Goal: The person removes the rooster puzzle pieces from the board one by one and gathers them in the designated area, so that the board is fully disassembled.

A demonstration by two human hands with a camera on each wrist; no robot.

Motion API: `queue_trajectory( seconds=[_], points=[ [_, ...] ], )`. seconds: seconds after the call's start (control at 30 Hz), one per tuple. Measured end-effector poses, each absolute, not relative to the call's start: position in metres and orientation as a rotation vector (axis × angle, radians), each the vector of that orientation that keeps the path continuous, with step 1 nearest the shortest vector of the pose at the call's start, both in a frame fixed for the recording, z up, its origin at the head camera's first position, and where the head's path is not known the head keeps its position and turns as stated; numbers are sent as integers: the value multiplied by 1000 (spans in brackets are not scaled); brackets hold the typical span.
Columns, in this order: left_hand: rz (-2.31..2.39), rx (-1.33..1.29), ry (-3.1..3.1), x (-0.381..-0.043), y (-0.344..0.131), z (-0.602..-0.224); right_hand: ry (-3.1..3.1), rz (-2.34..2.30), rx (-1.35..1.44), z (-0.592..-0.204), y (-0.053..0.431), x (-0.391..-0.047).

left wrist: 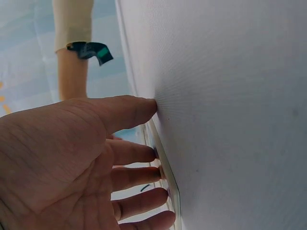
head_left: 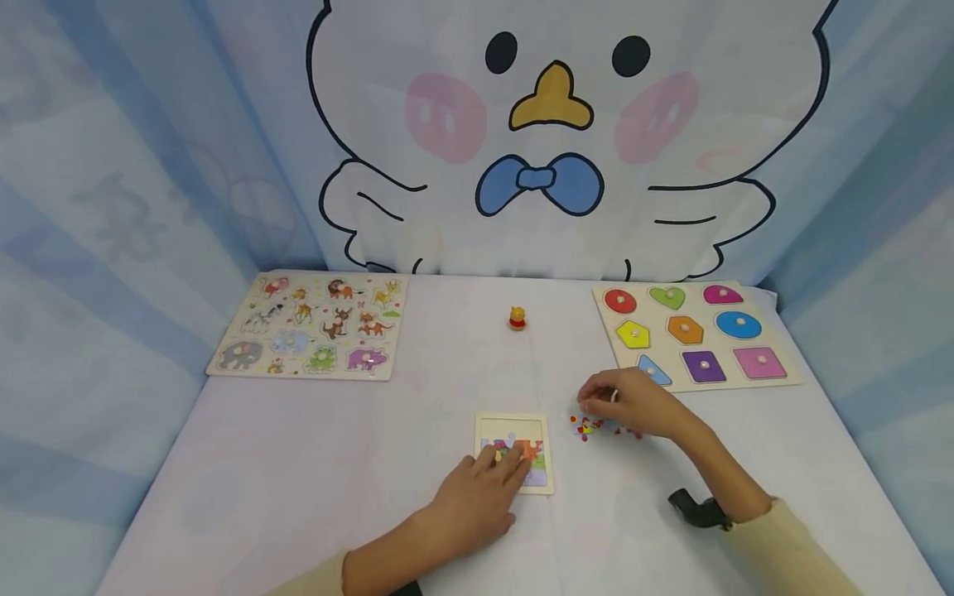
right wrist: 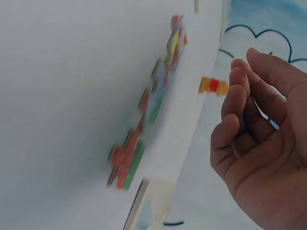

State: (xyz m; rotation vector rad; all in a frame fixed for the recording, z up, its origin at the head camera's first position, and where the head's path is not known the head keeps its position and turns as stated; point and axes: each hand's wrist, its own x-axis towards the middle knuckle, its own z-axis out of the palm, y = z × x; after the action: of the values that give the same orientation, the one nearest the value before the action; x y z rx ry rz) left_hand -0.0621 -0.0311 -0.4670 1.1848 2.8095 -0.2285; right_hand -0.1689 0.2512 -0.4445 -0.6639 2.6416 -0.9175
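Note:
A small wooden jigsaw tray (head_left: 513, 426) stands in the middle of the table, its lower part filled with colourful pieces. My left hand (head_left: 477, 497) rests on it with extended fingers; in the left wrist view the fingertips touch the tray (left wrist: 165, 160) and the thumb touches the tablecloth. Loose jigsaw pieces (head_left: 585, 427) lie to the tray's right, partly hidden under my right hand (head_left: 633, 403). The right wrist view shows that hand (right wrist: 264, 129) apart from the pieces (right wrist: 127, 158), its fingers loosely bent, thumb near the index finger and no piece visible between them.
An animal peg board (head_left: 305, 327) lies at the back left, and a shape peg board (head_left: 715, 397) at the back right, close to the right hand. A small yellow and red bear figure (head_left: 517, 318) stands between them. A printed curtain (head_left: 551, 240) closes off the back.

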Motion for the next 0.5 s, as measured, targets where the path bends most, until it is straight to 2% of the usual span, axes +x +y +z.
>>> queue_trajectory(
  seconds=[0.23,0.5],
  points=[
    [-223,1184,2821,-60,-33,-471,2529,-873,-916,-448,189,-169],
    [-276,1234,2857,-61,-35,-472,2476,-769,-984,-463,150,-173]
  ],
)
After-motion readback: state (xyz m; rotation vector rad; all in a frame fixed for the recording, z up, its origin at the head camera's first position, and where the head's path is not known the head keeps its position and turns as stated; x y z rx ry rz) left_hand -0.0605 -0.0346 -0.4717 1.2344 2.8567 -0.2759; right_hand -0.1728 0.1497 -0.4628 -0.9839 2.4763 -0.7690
